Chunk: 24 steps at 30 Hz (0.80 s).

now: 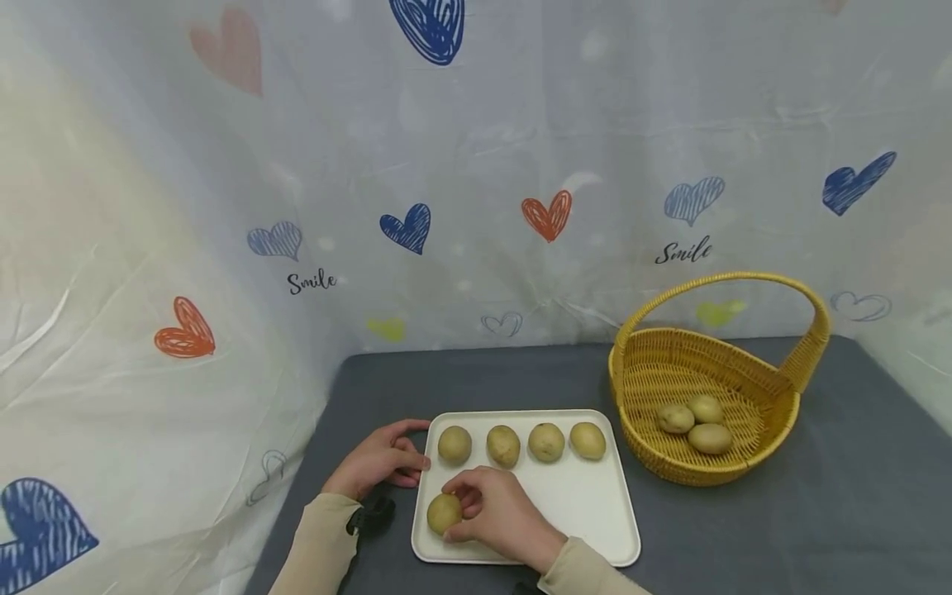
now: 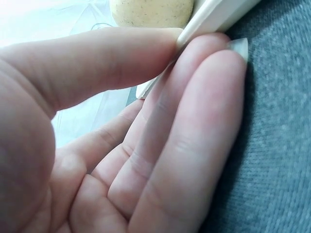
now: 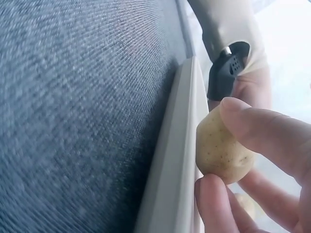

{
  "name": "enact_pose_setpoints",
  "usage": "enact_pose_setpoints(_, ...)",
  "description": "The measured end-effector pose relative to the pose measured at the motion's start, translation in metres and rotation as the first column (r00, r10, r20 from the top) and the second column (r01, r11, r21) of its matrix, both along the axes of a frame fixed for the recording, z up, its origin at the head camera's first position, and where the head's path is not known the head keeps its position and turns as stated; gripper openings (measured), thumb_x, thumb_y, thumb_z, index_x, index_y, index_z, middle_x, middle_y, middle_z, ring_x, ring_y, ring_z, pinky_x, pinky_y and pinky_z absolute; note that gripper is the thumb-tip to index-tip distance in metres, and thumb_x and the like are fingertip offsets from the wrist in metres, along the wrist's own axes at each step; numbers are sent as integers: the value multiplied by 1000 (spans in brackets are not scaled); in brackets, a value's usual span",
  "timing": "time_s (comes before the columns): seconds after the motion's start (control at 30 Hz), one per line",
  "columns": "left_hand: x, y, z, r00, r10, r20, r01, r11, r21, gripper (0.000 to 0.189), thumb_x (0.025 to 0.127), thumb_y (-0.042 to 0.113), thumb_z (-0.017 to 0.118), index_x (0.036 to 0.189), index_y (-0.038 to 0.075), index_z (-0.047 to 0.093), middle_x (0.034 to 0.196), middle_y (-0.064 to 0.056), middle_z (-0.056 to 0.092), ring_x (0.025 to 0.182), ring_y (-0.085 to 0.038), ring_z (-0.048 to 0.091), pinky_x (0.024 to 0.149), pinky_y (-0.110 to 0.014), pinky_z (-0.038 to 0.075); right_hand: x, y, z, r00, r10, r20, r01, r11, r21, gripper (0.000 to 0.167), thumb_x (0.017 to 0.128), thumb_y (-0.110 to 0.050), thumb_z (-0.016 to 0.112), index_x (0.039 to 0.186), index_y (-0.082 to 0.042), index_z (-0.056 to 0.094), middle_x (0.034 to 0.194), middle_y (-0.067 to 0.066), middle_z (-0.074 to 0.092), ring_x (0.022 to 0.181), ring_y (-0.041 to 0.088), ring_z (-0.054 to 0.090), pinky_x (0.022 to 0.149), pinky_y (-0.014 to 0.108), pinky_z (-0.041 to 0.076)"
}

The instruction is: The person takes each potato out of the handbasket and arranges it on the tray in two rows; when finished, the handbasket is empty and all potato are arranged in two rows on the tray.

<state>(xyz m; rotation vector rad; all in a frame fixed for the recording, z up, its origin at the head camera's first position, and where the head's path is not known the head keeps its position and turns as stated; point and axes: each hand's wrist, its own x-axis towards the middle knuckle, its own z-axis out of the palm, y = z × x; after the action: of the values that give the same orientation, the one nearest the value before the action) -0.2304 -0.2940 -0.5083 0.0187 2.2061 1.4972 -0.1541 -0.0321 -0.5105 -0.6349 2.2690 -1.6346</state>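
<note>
A white rectangular tray (image 1: 576, 508) lies on the dark cloth, with several potatoes (image 1: 546, 443) in a row along its far side. My left hand (image 1: 381, 457) pinches the tray's left edge; in the left wrist view the thumb (image 2: 121, 60) presses the rim and the other fingers curl against its outer side. Over the tray's near left corner, my right hand (image 1: 506, 514) grips a single potato (image 1: 444, 514) between thumb and fingers. That held potato (image 3: 221, 148) appears close inside the tray wall (image 3: 170, 155) in the right wrist view.
To the right of the tray stands a yellow wicker basket (image 1: 687, 475) with a tall arched handle, three potatoes (image 1: 710, 439) inside it. Grey cloth (image 1: 855, 512) covers the table. A curtain (image 1: 476, 149) printed with hearts hangs behind and along the left side.
</note>
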Motion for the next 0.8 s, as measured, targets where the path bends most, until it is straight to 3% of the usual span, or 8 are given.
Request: enact_pose_setpoints(0.8,0,3,-4,1000,16,-5,-16,1000,-16,79,89,20,89,158,11,52,89,-8,75,74,-16,75,71,-36,67,-3,4,1,997,32,-64,-27,997,71,48,77,-17,99,120,-10,78,101,-5,72,87,1,66,77,17,56)
